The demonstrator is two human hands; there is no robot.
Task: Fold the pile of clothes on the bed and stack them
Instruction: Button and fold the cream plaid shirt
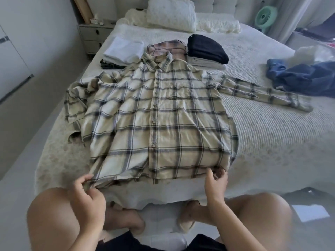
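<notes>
Plaid shirt [159, 113] lying flat, buttons up, on the bed [272, 134]. Left hand [87, 192] and right hand [215, 183] fingers pinching the bottom hem corners. Best to pull gently, smooth wrinkles, then fold sleeves in.

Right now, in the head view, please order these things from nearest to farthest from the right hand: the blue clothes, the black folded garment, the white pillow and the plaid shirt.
1. plaid shirt: the right hand pinches its hem.
2. blue clothes: unfolded, at the right side of the bed.
3. black folded garment: on a stack beyond the collar.
4. white pillow: at the head of the bed.
</notes>
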